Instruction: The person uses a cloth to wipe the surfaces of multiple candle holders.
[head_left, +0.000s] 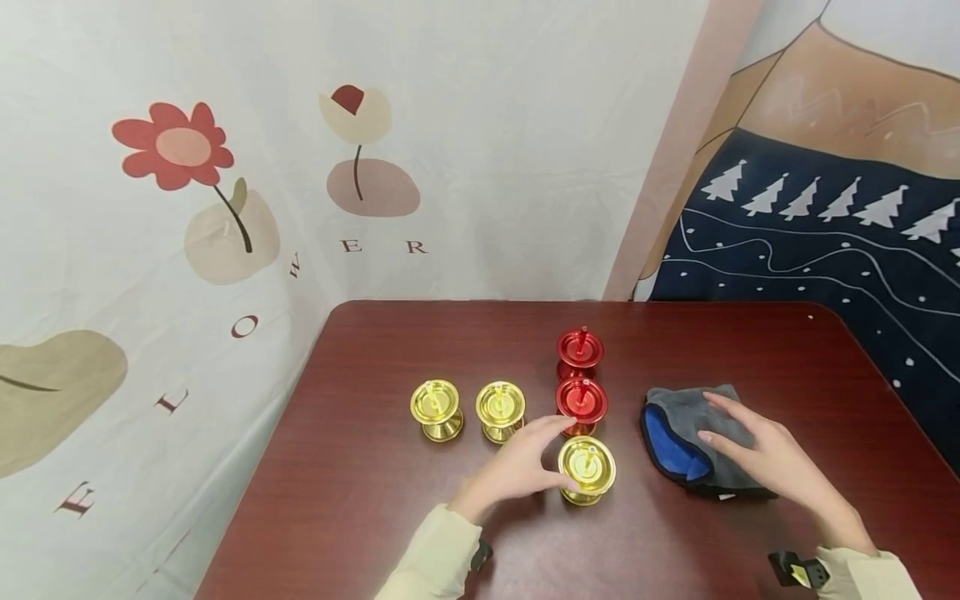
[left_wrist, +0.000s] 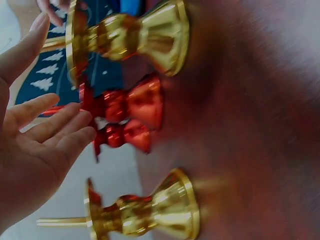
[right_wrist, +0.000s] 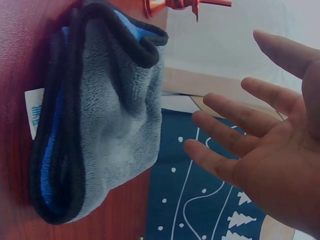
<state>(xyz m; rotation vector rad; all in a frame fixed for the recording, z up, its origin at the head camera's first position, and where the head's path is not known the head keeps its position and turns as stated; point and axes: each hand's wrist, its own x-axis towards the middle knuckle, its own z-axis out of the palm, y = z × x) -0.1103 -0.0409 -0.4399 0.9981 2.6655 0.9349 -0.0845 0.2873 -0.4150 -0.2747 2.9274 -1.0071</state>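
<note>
My left hand (head_left: 519, 467) reaches beside the nearest gold candle holder (head_left: 587, 465), thumb and fingers spread around its left side. In the left wrist view the fingers are extended, with a gap between them and that holder's stem (left_wrist: 117, 37). Directly behind it stand two red candle holders, a nearer one (head_left: 581, 402) and a farther one (head_left: 580, 348). Over a folded grey cloth (head_left: 678, 404) with blue lining and black edging hovers my right hand (head_left: 772, 450). Its fingers are spread and hold nothing; the right wrist view shows them apart from the cloth (right_wrist: 120, 120).
Two more gold candle holders, one on the left (head_left: 435, 404) and one closer to the middle (head_left: 500, 406), stand upright on the dark red-brown table (head_left: 337, 500). A printed curtain (head_left: 510, 125) hangs along the table's back and left edges.
</note>
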